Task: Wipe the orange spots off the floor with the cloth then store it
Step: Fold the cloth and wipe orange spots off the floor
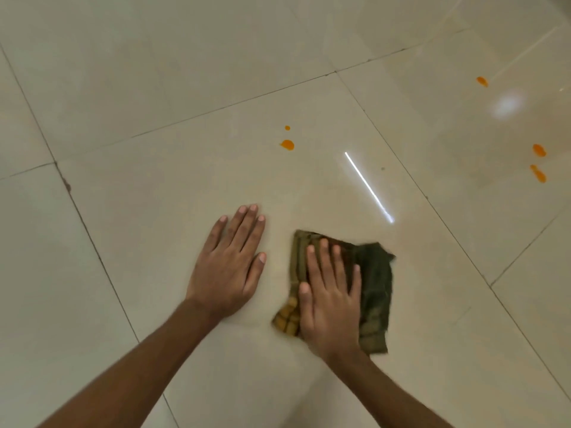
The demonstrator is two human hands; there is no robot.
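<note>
A dark green and yellow checked cloth (375, 282) lies crumpled flat on the beige tiled floor (154, 88). My right hand (329, 291) presses down on it, palm flat, fingers spread. My left hand (231, 261) rests flat on the bare tile just left of the cloth, holding nothing. An orange spot (288, 144) with a smaller orange dot (287, 128) above it sits ahead of my hands. Further right lie an orange spot (539, 150), an orange streak (538, 173) below it, and a far orange spot (482, 81).
Glossy tiles with dark grout lines (92, 242) fill the view. A bright reflected light streak (369, 188) and a round glare patch (506, 105) show on the floor to the right.
</note>
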